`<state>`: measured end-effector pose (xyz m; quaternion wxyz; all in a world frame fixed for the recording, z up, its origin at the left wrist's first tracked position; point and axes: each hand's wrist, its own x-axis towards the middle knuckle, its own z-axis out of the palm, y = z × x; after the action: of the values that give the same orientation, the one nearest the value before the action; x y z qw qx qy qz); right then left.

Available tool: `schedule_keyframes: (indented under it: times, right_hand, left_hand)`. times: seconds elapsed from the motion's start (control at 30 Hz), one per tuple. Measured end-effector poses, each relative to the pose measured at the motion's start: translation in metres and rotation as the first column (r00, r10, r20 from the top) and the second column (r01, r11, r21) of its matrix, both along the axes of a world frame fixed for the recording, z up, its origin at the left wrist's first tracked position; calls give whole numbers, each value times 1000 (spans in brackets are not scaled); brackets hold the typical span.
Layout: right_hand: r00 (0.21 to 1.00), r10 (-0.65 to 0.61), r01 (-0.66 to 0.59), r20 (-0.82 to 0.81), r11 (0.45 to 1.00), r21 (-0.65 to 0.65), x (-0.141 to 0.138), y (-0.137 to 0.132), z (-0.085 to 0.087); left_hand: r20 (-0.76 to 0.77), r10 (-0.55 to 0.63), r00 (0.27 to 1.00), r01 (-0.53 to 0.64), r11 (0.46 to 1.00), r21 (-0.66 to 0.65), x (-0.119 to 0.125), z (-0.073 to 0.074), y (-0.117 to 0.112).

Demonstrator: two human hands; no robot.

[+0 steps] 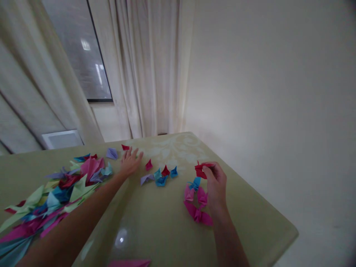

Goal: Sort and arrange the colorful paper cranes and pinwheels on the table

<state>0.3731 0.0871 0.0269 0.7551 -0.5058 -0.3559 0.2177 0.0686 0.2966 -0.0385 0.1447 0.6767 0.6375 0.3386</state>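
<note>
My right hand (215, 183) pinches a small red folded paper piece (200, 170) just above the green table (155, 222). Under that hand lies a chain of pink and blue folded pieces (196, 204). My left hand (130, 161) reaches far across the table with fingers stretched flat and holds nothing. It lies between a small red folded piece (148, 165) on its right and a purple piece (111, 153) on its left. A small red piece (125, 147) sits just beyond its fingertips.
A large heap of coloured folded papers (52, 196) covers the table's left side. A small cluster of blue, red and purple pieces (161, 177) lies mid-table. Curtains (147, 66) and a window (80, 48) stand behind; the table's right corner (292, 233) is near.
</note>
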Motion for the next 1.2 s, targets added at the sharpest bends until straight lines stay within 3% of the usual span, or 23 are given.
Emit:
schedule_keyframes:
  times: [0.13, 0.23, 0.43, 0.6, 0.7, 0.8, 0.9, 0.97, 1.03, 1.1, 1.2]
  right_hand:
    - [1000, 7, -7, 16, 999, -37, 0, 1, -2]
    - [998, 45, -43, 33, 998, -52, 0, 0, -1]
    - [993, 59, -51, 104, 996, -78, 3, 4, -5]
    - [986, 86, -70, 142, 991, -114, 6, 7, -8]
    - [957, 91, -40, 275, 982, -185, 12, 5, -7]
    - [836, 19, 140, 549, 959, -246, 19, 1, -5]
    - [666, -107, 333, 738, 929, -165, 17, -1, -2]
    - [555, -182, 388, 812, 920, -58, 8, -2, -2]
    - [436, -239, 407, 868, 912, 47, -9, -3, -4]
    - [344, -248, 383, 906, 918, 106, -30, -5, -8]
    - [303, -149, 230, 941, 970, 80, -64, -9, -19]
  left_hand:
    - [97, -79, 992, 87, 992, -87, -6, 2, 15]
    - [189, -194, 963, 214, 972, -95, 3, 1, 9]
    - [337, -391, 857, 430, 902, -48, 43, -4, -34]
    - [338, -467, 817, 492, 870, 14, 49, 11, -79]
    - [295, -437, 850, 434, 897, 77, 25, 26, -113]
    - [136, -373, 918, 354, 924, 147, -22, 36, -152]
    - [-186, -97, 978, 142, 958, 248, -78, 35, -188]
    - [-369, 125, 921, -12, 955, 296, -112, 27, -206]
    - [-489, 234, 840, -95, 952, 293, -136, 16, -217]
    - [-553, 242, 798, -117, 961, 251, -150, 5, -221]
    - [-572, 207, 793, -116, 974, 192, -159, -2, -221]
